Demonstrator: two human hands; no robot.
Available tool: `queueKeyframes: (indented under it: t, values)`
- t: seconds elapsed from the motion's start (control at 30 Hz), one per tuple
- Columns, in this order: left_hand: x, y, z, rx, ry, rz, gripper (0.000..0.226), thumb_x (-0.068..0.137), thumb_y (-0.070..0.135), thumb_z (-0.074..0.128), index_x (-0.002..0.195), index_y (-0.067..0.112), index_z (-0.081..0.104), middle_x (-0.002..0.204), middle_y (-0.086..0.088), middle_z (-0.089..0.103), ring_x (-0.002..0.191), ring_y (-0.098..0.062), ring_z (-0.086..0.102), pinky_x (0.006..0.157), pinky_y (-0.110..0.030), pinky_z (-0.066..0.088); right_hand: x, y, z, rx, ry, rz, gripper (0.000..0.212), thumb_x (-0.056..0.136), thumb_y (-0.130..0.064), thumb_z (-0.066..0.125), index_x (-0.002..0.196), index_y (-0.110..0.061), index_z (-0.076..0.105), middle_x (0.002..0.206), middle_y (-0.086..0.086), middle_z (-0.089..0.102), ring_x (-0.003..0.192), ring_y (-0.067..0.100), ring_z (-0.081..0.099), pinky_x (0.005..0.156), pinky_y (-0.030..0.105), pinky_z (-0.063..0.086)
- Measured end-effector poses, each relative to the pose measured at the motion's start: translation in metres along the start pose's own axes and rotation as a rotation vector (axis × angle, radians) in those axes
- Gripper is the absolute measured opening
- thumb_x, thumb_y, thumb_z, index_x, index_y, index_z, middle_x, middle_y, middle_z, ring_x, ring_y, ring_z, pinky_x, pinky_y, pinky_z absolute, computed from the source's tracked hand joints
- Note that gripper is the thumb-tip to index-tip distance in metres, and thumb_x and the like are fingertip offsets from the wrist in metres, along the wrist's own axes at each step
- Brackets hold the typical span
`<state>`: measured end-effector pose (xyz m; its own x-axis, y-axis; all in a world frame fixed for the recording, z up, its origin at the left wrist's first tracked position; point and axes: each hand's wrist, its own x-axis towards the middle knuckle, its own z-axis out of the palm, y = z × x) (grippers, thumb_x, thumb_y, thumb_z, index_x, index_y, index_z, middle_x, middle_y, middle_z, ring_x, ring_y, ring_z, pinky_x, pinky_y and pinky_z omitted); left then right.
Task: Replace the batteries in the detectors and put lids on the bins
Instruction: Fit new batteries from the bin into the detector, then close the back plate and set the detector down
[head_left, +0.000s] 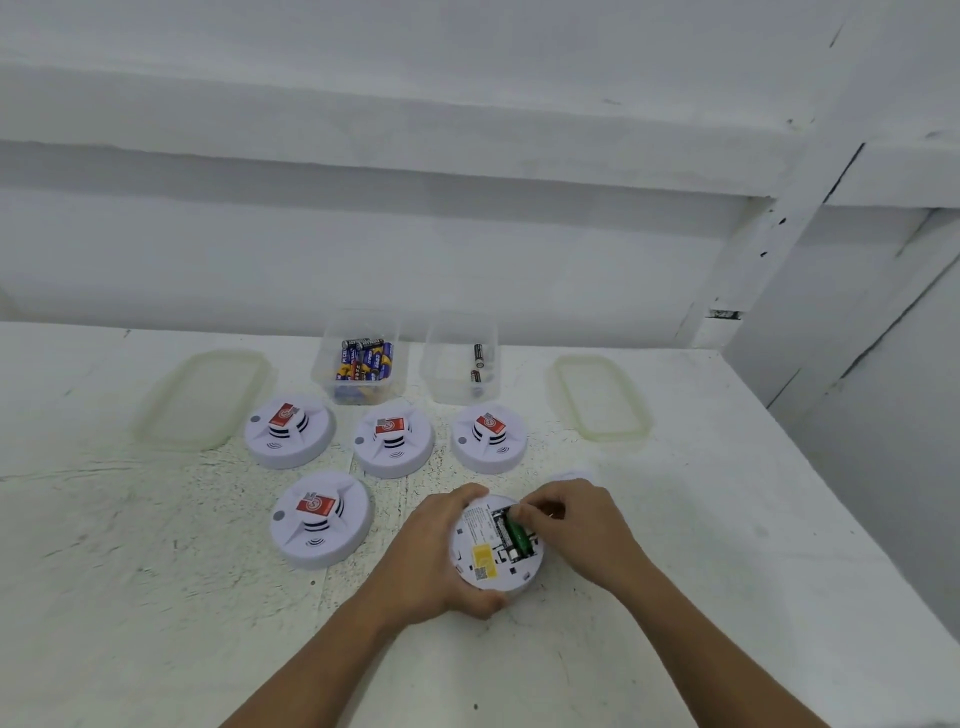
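Note:
A white round detector (488, 558) lies upside down on the table, its battery bay exposed. My left hand (434, 561) grips its left rim. My right hand (576, 525) pinches the top end of a green battery (519, 535) that sits in the bay. Several more detectors with red labels stand face up: three in a row (289, 431) (393, 439) (488, 438) and one in front (319, 519). Behind them a clear bin (332, 384) holds several blue batteries, and a second clear bin (441, 382) holds two dark batteries.
Two translucent lids lie flat on the table, the left lid (200, 397) outside the left bin and the right lid (602, 397) outside the right bin. A small white cover (569, 475) shows behind my right hand. The table's right edge (831, 493) runs diagonally.

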<state>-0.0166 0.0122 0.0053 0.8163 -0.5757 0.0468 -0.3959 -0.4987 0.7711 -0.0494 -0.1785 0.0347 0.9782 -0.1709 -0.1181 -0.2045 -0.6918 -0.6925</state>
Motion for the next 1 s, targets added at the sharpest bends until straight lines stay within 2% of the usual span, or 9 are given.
queueKeyframes:
  t: [0.07, 0.13, 0.23, 0.37, 0.53, 0.67, 0.77, 0.83, 1.0]
  values:
    - [0.0, -0.002, -0.001, 0.003, -0.013, -0.007, 0.092, 0.05, 0.041, 0.089, 0.116, 0.056, 0.027, 0.11, 0.031, 0.036, 0.105, 0.003, 0.041, 0.085, -0.007, 0.033, 0.004, 0.006, -0.007, -0.076, 0.106, 0.007, 0.025, 0.087, -0.045, 0.061, 0.083, -0.022, 0.071, 0.075, -0.012, 0.066, 0.069, -0.001, 0.057, 0.06, 0.012, 0.037]
    - [0.0, -0.004, -0.001, 0.002, -0.026, -0.011, 0.098, 0.05, 0.043, 0.089, 0.125, 0.05, 0.026, 0.115, 0.035, 0.031, 0.11, 0.0, 0.039, 0.095, -0.015, 0.035, 0.006, 0.015, -0.012, -0.21, 0.235, 0.008, 0.027, 0.088, -0.045, 0.058, 0.092, -0.02, 0.068, 0.09, -0.007, 0.063, 0.086, 0.009, 0.055, 0.071, 0.021, 0.036]
    - [0.0, -0.005, -0.003, -0.009, -0.043, -0.026, 0.1, 0.05, 0.045, 0.089, 0.129, 0.048, 0.028, 0.117, 0.038, 0.028, 0.114, -0.001, 0.038, 0.101, -0.021, 0.035, 0.004, 0.023, -0.012, -0.443, 0.221, 0.092, 0.038, 0.084, -0.053, 0.058, 0.106, -0.022, 0.059, 0.107, -0.003, 0.058, 0.1, 0.018, 0.048, 0.078, 0.028, 0.038]
    - [0.0, -0.007, -0.005, -0.051, -0.05, -0.055, 0.107, 0.045, 0.048, 0.091, 0.135, 0.039, 0.034, 0.118, 0.036, 0.036, 0.115, 0.0, 0.041, 0.1, -0.022, 0.037, 0.0, 0.028, -0.004, -0.431, 0.218, 0.101, 0.035, 0.082, -0.049, 0.062, 0.098, -0.019, 0.057, 0.103, -0.003, 0.058, 0.093, 0.017, 0.046, 0.075, 0.027, 0.039]
    - [0.002, -0.006, -0.008, -0.146, -0.065, -0.084, 0.095, 0.038, 0.046, 0.093, 0.119, 0.042, 0.043, 0.113, 0.026, 0.054, 0.106, 0.004, 0.051, 0.088, -0.025, 0.05, 0.002, 0.025, -0.007, -0.317, 0.246, 0.154, 0.028, 0.077, -0.027, 0.069, 0.079, 0.001, 0.066, 0.084, 0.014, 0.065, 0.086, 0.029, 0.059, 0.073, 0.033, 0.045]
    - [0.001, -0.004, -0.011, -0.171, -0.076, -0.074, 0.09, 0.04, 0.042, 0.095, 0.114, 0.044, 0.044, 0.11, 0.03, 0.052, 0.104, 0.01, 0.048, 0.081, -0.009, 0.043, 0.004, 0.025, -0.023, -0.107, 0.162, 0.221, 0.022, 0.072, -0.022, 0.078, 0.077, -0.002, 0.069, 0.088, 0.002, 0.066, 0.08, 0.015, 0.057, 0.062, 0.02, 0.04]
    - [0.0, -0.002, -0.012, -0.164, -0.082, -0.058, 0.087, 0.041, 0.041, 0.095, 0.11, 0.048, 0.043, 0.11, 0.03, 0.05, 0.105, 0.013, 0.046, 0.08, -0.002, 0.038, 0.004, 0.022, -0.033, 0.114, 0.079, 0.201, 0.017, 0.069, -0.024, 0.082, 0.075, -0.012, 0.072, 0.108, -0.01, 0.062, 0.097, 0.009, 0.058, 0.081, 0.027, 0.043]
    - [0.0, -0.002, -0.012, -0.176, -0.08, -0.063, 0.087, 0.04, 0.039, 0.096, 0.109, 0.048, 0.043, 0.111, 0.029, 0.049, 0.104, 0.014, 0.045, 0.081, -0.003, 0.038, 0.001, 0.014, -0.035, 0.179, 0.0, 0.116, 0.014, 0.069, -0.025, 0.083, 0.072, -0.019, 0.071, 0.117, -0.014, 0.062, 0.098, 0.006, 0.059, 0.086, 0.027, 0.045]
    - [0.0, -0.002, -0.014, -0.207, -0.098, -0.076, 0.091, 0.039, 0.036, 0.097, 0.112, 0.049, 0.043, 0.114, 0.026, 0.049, 0.103, 0.012, 0.048, 0.087, -0.014, 0.044, -0.006, -0.01, -0.033, 0.037, -0.205, -0.153, 0.015, 0.073, -0.024, 0.08, 0.082, -0.023, 0.068, 0.123, -0.028, 0.055, 0.11, -0.007, 0.05, 0.087, 0.016, 0.038]
